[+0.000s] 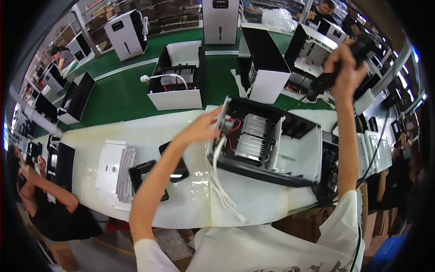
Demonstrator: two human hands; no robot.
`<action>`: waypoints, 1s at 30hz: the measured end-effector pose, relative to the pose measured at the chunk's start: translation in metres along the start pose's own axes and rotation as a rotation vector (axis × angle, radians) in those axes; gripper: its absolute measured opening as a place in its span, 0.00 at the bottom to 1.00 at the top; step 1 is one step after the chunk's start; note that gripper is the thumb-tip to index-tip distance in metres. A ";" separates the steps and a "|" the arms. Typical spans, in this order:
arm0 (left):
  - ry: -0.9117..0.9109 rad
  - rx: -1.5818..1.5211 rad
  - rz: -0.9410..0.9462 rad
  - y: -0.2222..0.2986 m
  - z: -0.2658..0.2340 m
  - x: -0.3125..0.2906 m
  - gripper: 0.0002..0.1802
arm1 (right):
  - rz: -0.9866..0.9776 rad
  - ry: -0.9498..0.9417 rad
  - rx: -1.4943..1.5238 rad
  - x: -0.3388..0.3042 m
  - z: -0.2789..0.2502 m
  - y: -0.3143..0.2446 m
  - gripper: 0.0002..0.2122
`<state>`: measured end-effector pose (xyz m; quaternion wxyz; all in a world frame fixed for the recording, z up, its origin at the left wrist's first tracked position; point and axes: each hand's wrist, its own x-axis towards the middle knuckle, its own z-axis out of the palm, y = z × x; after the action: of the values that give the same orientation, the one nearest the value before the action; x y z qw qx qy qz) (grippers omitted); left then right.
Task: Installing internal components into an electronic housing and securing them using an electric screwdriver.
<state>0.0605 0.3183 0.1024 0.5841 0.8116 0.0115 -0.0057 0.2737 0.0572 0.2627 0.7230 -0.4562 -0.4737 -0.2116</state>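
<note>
Grip of right hand [346, 72] clamped on black tool [324, 84], right of open-topped housing [272, 177] on table [190, 211]; left hand [199, 130] touching housing's left end, cannot tell whether clamped. Could snag white cable [219, 188] near housing by turning it.

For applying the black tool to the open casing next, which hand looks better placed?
Most likely the right: the right hand holds the black tool, its thin tip angled toward the open casing, while the left hand is at the casing's left end, apparently steadying it.
</note>
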 end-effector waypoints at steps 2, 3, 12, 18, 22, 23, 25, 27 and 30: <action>-0.053 0.303 0.057 0.003 -0.036 0.038 0.40 | -0.025 0.078 0.110 0.007 0.011 -0.041 0.13; -0.019 0.599 0.134 -0.002 -0.047 0.057 0.36 | -0.024 0.044 0.266 0.006 0.011 -0.051 0.10; 0.304 0.640 0.656 0.032 0.006 0.043 0.28 | -0.324 0.142 0.410 -0.089 0.002 -0.162 0.17; 0.929 0.609 -0.182 -0.025 -0.022 -0.209 0.03 | -0.504 0.397 0.850 -0.135 -0.046 -0.174 0.16; 0.647 0.939 -0.365 -0.079 -0.024 -0.298 0.04 | -0.607 0.432 0.966 -0.136 -0.044 -0.167 0.16; 0.576 0.903 -0.395 -0.076 -0.021 -0.291 0.06 | -0.536 0.465 0.909 -0.140 -0.046 -0.164 0.16; 0.563 1.017 -0.383 -0.080 -0.016 -0.282 0.06 | -0.348 0.414 1.051 -0.156 -0.049 -0.155 0.15; 0.627 1.008 -0.417 -0.087 -0.018 -0.283 0.07 | -0.349 0.381 1.076 -0.155 -0.039 -0.148 0.15; 0.620 1.021 -0.398 -0.074 -0.013 -0.260 0.09 | -0.368 0.312 1.075 -0.164 -0.041 -0.145 0.15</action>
<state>-0.2011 0.3510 0.0424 0.0802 0.9343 0.3271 0.1166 0.1114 -0.0705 0.1800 0.8655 0.1004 -0.4737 -0.1285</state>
